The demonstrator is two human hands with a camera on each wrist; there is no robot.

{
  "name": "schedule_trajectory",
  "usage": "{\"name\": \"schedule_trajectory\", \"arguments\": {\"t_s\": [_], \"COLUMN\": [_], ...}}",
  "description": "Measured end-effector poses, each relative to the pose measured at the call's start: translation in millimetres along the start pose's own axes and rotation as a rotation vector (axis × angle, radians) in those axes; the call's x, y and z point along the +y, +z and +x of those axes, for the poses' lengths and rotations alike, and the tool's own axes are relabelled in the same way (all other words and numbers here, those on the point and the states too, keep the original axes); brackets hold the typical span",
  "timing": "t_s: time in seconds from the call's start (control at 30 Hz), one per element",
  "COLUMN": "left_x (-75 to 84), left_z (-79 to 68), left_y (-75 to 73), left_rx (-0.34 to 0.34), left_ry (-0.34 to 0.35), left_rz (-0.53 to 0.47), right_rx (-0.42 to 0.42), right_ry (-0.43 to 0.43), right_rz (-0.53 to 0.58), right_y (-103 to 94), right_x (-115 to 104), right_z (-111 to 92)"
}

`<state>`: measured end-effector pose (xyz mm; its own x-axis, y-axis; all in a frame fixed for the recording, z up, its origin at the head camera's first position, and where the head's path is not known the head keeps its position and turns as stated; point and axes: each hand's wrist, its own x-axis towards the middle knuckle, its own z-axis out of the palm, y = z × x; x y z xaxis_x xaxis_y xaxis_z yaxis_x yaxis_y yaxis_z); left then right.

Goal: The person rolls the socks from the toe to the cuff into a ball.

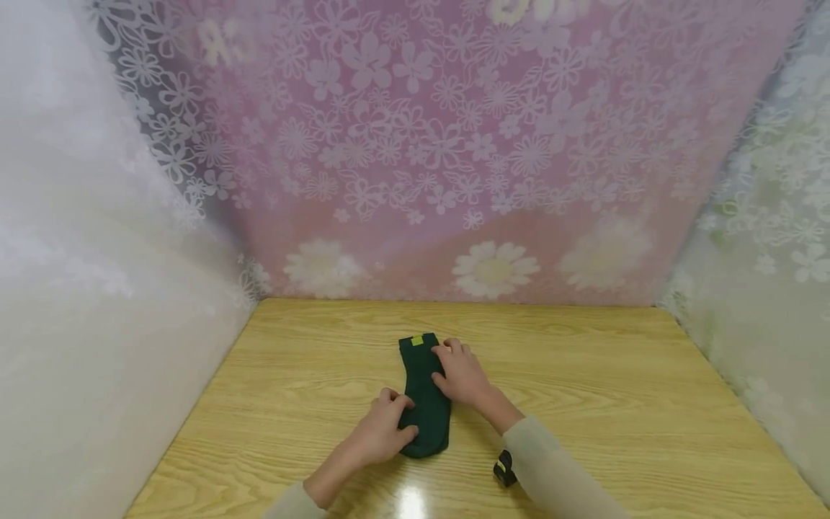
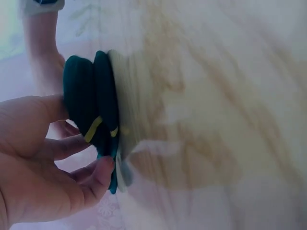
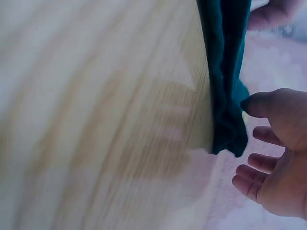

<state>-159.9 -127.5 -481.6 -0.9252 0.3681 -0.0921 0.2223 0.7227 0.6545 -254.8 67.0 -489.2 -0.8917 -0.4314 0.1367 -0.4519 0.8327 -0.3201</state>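
A pair of dark green socks (image 1: 424, 393) lies flat and stacked on the wooden table, cuffs at the far end and toes toward me. A yellow label (image 1: 417, 340) marks the cuff. My left hand (image 1: 379, 429) rests at the left side near the toes, thumb and forefinger touching the fabric. At the right edge, close to the cuff, my right hand (image 1: 462, 375) touches the socks with thumb and fingertips spread apart. Two layers of the socks (image 2: 79, 91) show edge-on in the left wrist view. In the right wrist view the thumb of my right hand (image 3: 283, 148) meets the fabric.
A small dark object with a yellow mark (image 1: 503, 468) sits beside the right sleeve, partly hidden; I cannot tell its kind. The wooden table (image 1: 292, 375) is bounded by a flowered pink cloth (image 1: 421, 144) behind and pale cloth at both sides.
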Motion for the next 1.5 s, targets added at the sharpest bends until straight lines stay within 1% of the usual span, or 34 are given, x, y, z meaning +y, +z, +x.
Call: {"name": "schedule_trajectory", "arguments": {"t_s": [0.1, 0.2, 0.3, 0.4, 0.47, 0.57, 0.67, 0.73, 0.8, 0.87, 0.93, 1.03, 1.1, 1.2, 1.37, 1.5], "left_x": [-3.0, -4.2, -3.8, -3.5, -3.9, -5.9, -8.0, -9.1, -9.8, -10.4, -10.5, -10.6, -10.6, -10.6, -9.9, -8.9], "left_z": [-3.1, -6.9, -10.5, -13.4, -14.6, -15.9, -16.4, -16.5, -16.2, -15.6, -15.3, -14.9, -14.3, -12.9, -11.2, -9.9], "left_y": [-5.0, -11.9, -19.4, -25.2, -27.2, -27.4, -25.6, -24.5, -24.1, -23.5, -22.7, -21.4, -20.8, -20.0, -15.6, -12.0], "left_rx": [0.038, 0.054, 0.024, -0.031, -0.062, -0.098, -0.118, -0.126, -0.134, -0.146, -0.157, -0.162, -0.151, -0.13, -0.081, -0.051], "left_ry": [0.036, 0.065, 0.094, 0.133, 0.177, 0.226, 0.243, 0.239, 0.235, 0.24, 0.254, 0.282, 0.298, 0.311, 0.32, 0.315], "left_rz": [-0.026, -0.047, -0.073, -0.087, -0.072, -0.015, 0.042, 0.072, 0.086, 0.116, 0.148, 0.186, 0.199, 0.21, 0.261, 0.297], "right_rx": [0.028, 0.045, 0.054, 0.041, 0.01, -0.071, -0.171, -0.223, -0.255, -0.264, -0.253, -0.213, -0.174, -0.145, -0.148, -0.106], "right_ry": [-0.077, -0.147, -0.2, -0.246, -0.272, -0.288, -0.278, -0.273, -0.279, -0.303, -0.343, -0.422, -0.474, -0.523, -0.549, -0.574], "right_rz": [-0.08, -0.094, -0.047, 0.011, 0.052, 0.118, 0.165, 0.152, 0.118, 0.068, 0.016, -0.089, -0.179, -0.305, -0.439, -0.526], "right_y": [-3.1, -7.3, -12.9, -18.2, -20.4, -21.9, -21.8, -21.6, -21.1, -20.5, -18.6, -14.9, -12.8, -12.3, -8.3, -1.2], "right_x": [-5.2, -13.2, -22.1, -30.6, -35.2, -40.4, -43.1, -44.3, -45.1, -45.7, -45.8, -46.7, -48.1, -51.4, -55.5, -56.9], "right_z": [-9.1, -20.0, -32.4, -45.3, -52.7, -62.6, -71.1, -76.0, -80.2, -83.2, -86.3, -90.8, -94.1, -97.5, -101.1, -102.4]}}
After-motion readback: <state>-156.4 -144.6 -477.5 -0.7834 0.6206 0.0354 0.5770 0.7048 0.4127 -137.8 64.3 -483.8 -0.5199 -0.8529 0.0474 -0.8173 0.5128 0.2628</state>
